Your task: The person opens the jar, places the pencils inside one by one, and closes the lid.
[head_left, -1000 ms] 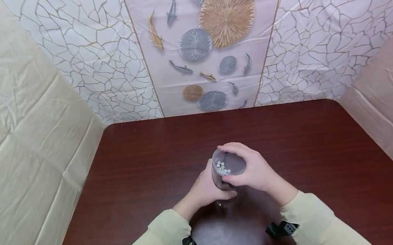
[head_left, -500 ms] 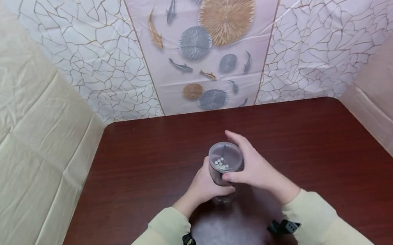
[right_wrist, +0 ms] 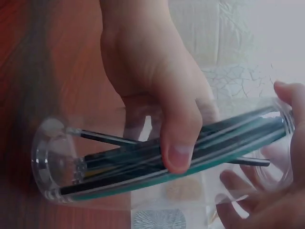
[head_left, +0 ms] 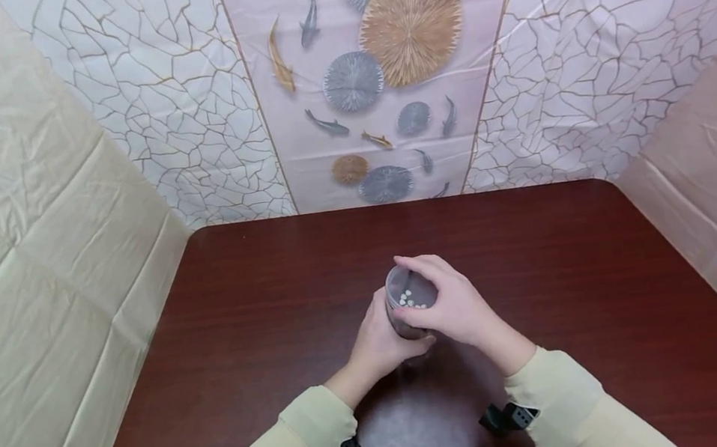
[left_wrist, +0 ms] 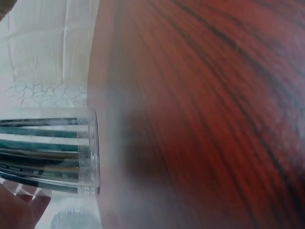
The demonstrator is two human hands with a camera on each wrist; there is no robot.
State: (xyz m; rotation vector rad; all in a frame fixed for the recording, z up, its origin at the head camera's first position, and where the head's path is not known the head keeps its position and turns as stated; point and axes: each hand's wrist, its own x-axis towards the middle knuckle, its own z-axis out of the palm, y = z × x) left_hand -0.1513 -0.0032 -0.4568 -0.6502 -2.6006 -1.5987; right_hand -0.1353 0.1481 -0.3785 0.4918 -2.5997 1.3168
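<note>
A clear plastic jar [right_wrist: 114,191] with a round see-through lid [head_left: 418,287] is held tilted over the table. Inside lie several dark and teal pencils [right_wrist: 228,143]; their pale ends show through the top in the head view. My left hand [head_left: 374,342] grips the jar's body, thumb across its side in the right wrist view. My right hand [head_left: 456,303] holds the lid's rim between thumb and fingers. In the left wrist view the jar's bottom end [left_wrist: 88,152] juts out, with part of a hand below it.
A dark red-brown wooden table [head_left: 257,282] lies beneath both hands. Cream cloth [head_left: 35,296] hangs at the sides, and a patterned cloth [head_left: 209,122] covers the back. A small black device [head_left: 509,417] sits at each wrist.
My right fingers spread off the far side of the lid half a second ago and now close round its rim again. The left hand keeps its grip on the jar, shifting slightly right.
</note>
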